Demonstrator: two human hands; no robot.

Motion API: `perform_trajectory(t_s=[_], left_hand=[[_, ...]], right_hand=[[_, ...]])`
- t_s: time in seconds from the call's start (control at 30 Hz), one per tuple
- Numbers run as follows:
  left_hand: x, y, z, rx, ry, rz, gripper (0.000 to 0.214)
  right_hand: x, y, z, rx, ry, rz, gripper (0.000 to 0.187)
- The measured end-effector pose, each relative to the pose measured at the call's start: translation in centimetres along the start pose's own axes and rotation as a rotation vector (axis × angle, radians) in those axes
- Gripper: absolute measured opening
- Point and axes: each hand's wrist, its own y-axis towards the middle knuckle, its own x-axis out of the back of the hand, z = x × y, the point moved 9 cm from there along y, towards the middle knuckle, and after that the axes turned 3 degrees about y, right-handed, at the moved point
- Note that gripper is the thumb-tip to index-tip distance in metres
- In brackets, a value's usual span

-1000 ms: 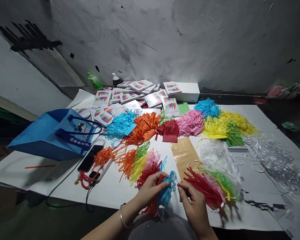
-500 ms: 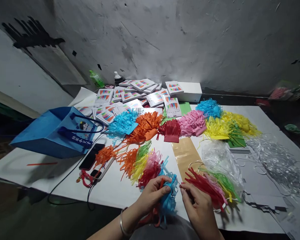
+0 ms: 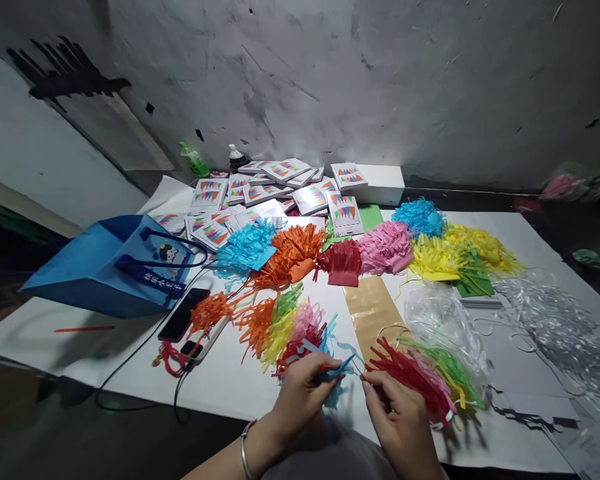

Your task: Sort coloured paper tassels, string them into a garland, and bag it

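Note:
My left hand (image 3: 300,393), with a silver bangle at the wrist, is closed on a blue paper tassel (image 3: 347,365); a bit of orange shows between the fingers. My right hand (image 3: 399,405) pinches a thin pale string (image 3: 359,368) beside the tassel's twisted blue end. Much of the tassel is hidden behind my left fingers. Just beyond my left hand lie red tassels (image 3: 297,348), with pink, yellow, green and orange ones in a row. Close to my right hand rests a multicoloured tassel bunch (image 3: 413,377), red strips foremost.
Fringed paper bundles, including an orange one (image 3: 300,250) and a pink one (image 3: 385,245), line the table's middle. Printed packets (image 3: 285,170) pile up behind. A blue gift bag (image 3: 95,267), phone (image 3: 180,317) and black cable lie left; silver tinsel (image 3: 560,327) spreads right.
My left hand has turned and tipped the blue tassel, so its strips no longer hang down in full view. The right hand stays nearly in place, still pinching the string.

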Motion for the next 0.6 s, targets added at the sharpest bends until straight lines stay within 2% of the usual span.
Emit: perform_trajectory(t_s=[0.17,0.27,0.43,0.5,0.6], left_hand=[[0.2,-0.3,-1.7,-0.154,0.166,-0.004,0.008],[0.1,-0.5,-1.9,-0.166,0.196,-0.01,0.008],[0.1,-0.2,-0.8,0.0,0.035,-0.004,0.015],[-0.2,-0.1,0.1,0.127,-0.121,0.021,0.022],[-1.2,-0.2,1.1,0.289,-0.381,0.069,0.03]], right_hand=[[-1.0,0.0,-0.6,0.024,-0.109,0.112,0.02],[-1.1,0.0,-0.8,0.028,-0.136,0.115,0.021],[-0.6,0.1,-0.6,0.012,-0.115,0.056,0.022],[-0.3,0.1,-0.7,-0.022,-0.099,0.035,0.024],[-0.7,0.0,-0.6,-0.036,-0.068,0.074,0.026]])
